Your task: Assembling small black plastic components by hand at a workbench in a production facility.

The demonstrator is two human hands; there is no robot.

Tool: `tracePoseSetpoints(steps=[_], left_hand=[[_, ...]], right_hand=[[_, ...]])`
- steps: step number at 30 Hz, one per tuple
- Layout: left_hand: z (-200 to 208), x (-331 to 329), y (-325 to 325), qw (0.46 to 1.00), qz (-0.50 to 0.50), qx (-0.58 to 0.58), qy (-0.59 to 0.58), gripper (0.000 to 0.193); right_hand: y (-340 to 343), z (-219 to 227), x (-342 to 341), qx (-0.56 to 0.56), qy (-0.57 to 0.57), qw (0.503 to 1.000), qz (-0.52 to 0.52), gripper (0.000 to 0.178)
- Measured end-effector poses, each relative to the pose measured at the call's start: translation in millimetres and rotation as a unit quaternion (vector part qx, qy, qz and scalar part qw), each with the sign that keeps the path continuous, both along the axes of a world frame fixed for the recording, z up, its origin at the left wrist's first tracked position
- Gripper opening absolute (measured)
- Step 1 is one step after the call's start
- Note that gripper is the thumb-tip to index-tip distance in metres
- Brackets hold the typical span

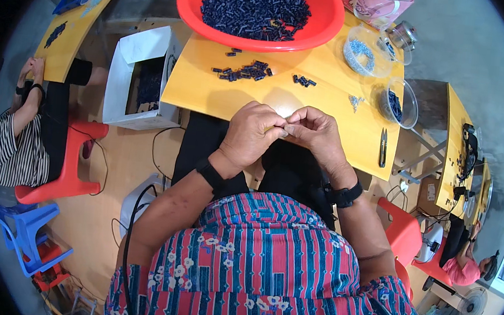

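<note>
My left hand and my right hand meet at the front edge of the yellow table. Thumbs and fingertips are pinched together, and whatever they hold is too small and hidden to name. Beyond them lie a loose pile of short dark cylindrical pieces and a smaller cluster of dark pieces. Small silvery parts are heaped to the right, and dark-handled tweezers rest near the right edge. A red basin full of dark pieces stands at the back.
Clear tubs stand at the right: one tub with silvery parts, another tub with dark pieces. A pink bag and metal pot are behind. A white box sits left of the table. People sit at tables on both sides.
</note>
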State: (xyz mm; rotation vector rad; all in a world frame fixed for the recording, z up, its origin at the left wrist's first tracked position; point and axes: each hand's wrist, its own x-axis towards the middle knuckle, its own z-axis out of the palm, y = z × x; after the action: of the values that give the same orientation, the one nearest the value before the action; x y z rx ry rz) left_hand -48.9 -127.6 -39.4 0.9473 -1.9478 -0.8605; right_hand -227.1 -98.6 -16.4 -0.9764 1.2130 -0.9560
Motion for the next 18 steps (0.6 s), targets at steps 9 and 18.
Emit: tracePoseSetpoints(steps=[9,18], left_hand=[[-24.7,-6.0,-7.5,0.994,0.031,-0.072,-0.081,0.008],[-21.1,-6.8,-10.3,0.995,0.028,-0.062,-0.073,0.01]], right_hand=[[-10.3,-27.4,-8.4,-0.033,0.126,0.991,0.02,0.01],[-28.5,-3.0,10.1,-0.126,-0.025,0.99,-0.059,0.017]])
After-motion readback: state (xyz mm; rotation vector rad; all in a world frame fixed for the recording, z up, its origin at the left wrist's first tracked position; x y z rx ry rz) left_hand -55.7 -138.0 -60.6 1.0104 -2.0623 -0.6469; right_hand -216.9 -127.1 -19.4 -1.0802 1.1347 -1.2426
